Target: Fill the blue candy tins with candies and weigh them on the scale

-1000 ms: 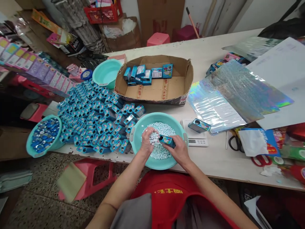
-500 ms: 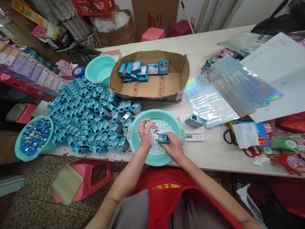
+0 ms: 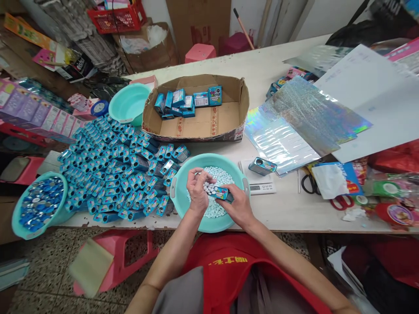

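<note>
Over a turquoise basin [image 3: 178, 209] of small pale candies [image 3: 214, 210], my right hand [image 3: 239, 206] grips a small blue candy box [image 3: 220, 193], tilted with its end toward my left hand. My left hand [image 3: 197, 192] is curled at the basin's left side, with several white candies [image 3: 208, 188] at its fingers and beside the box. Whether the candies touch the box opening cannot be made out. Another blue box [image 3: 262, 166], its round hole facing up, stands on a white digital scale [image 3: 262, 188] right of the basin.
Many blue boxes [image 3: 111, 170] crowd the table's left. A cardboard carton [image 3: 229, 120] behind the basin holds several more. Beyond the left edge is a tub of blue and silver caps [image 3: 41, 203]. Shiny sheets [image 3: 307, 117], black scissors [image 3: 309, 184] and packets lie right.
The view has shifted, so the table sits slightly farther left. My right hand has turned the box so its printed face shows more. My left fingers have closed more over the candies.
</note>
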`<state>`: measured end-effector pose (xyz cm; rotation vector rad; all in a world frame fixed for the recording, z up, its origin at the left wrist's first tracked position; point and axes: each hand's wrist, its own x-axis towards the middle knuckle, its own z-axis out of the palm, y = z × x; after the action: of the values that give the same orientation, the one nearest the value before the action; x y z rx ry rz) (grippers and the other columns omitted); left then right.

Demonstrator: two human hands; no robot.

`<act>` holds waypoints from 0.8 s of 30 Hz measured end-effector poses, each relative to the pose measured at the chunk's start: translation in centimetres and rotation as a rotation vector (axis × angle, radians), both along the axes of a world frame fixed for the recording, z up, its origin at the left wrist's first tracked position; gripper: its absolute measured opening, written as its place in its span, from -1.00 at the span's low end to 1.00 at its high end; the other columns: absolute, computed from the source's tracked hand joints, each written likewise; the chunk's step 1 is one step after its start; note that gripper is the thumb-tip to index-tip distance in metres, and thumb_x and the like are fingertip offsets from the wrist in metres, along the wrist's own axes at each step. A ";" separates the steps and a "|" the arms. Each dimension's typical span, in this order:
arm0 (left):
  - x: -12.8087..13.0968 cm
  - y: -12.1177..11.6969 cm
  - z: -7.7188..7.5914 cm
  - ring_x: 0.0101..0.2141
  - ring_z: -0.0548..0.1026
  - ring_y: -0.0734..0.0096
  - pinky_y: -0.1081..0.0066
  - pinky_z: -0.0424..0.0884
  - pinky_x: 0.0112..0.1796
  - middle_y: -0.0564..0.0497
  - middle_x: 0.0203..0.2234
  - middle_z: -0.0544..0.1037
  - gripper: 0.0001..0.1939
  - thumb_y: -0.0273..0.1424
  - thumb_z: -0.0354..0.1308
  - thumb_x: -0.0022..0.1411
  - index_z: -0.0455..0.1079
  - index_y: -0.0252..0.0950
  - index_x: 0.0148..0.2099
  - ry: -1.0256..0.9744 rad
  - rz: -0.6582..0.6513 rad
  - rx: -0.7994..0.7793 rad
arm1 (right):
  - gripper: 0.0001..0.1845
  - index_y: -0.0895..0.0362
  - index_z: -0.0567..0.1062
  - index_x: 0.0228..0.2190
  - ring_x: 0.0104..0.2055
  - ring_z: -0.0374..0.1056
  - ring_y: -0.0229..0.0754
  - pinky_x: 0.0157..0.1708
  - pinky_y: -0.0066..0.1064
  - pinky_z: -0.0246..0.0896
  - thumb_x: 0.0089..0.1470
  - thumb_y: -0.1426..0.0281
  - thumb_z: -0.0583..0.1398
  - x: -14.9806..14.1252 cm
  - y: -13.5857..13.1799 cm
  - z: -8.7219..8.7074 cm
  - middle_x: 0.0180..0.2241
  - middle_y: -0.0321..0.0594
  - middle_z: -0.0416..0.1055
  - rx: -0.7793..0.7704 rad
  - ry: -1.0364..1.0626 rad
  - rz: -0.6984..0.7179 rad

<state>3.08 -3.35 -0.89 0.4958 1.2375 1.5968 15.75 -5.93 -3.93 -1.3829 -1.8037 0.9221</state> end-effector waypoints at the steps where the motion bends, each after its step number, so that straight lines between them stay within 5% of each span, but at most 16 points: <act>1: 0.0 0.0 0.1 -0.59 0.44 0.52 0.44 0.40 -0.46 0.14 -0.57 0.43 -0.75 -0.27 0.18 0.08 0.22 -0.24 -0.24 -0.003 -0.003 0.009 | -0.71 0.09 0.42 -0.23 -0.17 0.38 -0.02 -0.19 -0.24 0.23 -0.06 0.38 0.28 0.0 0.0 0.0 -0.26 -0.17 0.46 -0.001 0.007 -0.008; 12: 0.9 -0.4 0.2 -0.64 0.37 0.58 0.54 0.31 -0.56 0.15 -0.59 0.41 -0.74 -0.26 0.20 0.06 0.24 -0.25 -0.25 -0.020 -0.129 -0.007 | -0.73 0.09 0.43 -0.24 -0.19 0.39 -0.04 -0.24 -0.26 0.25 -0.07 0.41 0.27 0.4 -0.4 -0.4 -0.27 -0.18 0.46 -0.024 0.017 -0.031; 17: -1.3 0.1 -1.0 -0.61 0.38 0.52 0.47 0.37 -0.50 0.12 -0.57 0.40 -0.75 -0.18 0.12 0.13 0.23 -0.24 -0.28 0.015 -0.172 -0.007 | -0.72 0.08 0.42 -0.23 -0.18 0.39 -0.06 -0.20 -0.25 0.27 -0.05 0.36 0.28 1.5 -0.4 -1.0 -0.26 -0.19 0.46 -0.009 0.078 -0.048; 20: -3.4 1.0 -3.9 -0.43 0.47 0.38 0.32 0.43 -0.34 0.02 -0.45 0.48 -0.74 -0.14 0.06 0.16 0.30 -0.23 -0.29 0.366 -0.263 -0.124 | -0.68 0.07 0.40 -0.20 -0.18 0.39 -0.10 -0.17 -0.28 0.29 -0.03 0.32 0.30 2.5 -0.4 -1.6 -0.23 -0.20 0.44 0.059 0.173 -0.087; 24: -2.4 1.9 -8.6 0.12 0.23 0.07 0.05 0.15 0.07 -0.09 0.07 0.39 -0.75 -0.32 0.11 0.14 0.41 -0.20 -0.11 1.168 -0.675 -0.191 | -0.62 0.05 0.36 -0.15 -0.15 0.38 -0.12 -0.09 -0.25 0.29 -0.02 0.30 0.30 3.0 -0.2 -3.4 -0.21 -0.20 0.42 0.234 0.216 -0.174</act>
<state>0.67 -1.42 -9.54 1.6453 1.7329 0.5210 18.75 -6.10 -7.36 -1.2211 -1.5481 0.7146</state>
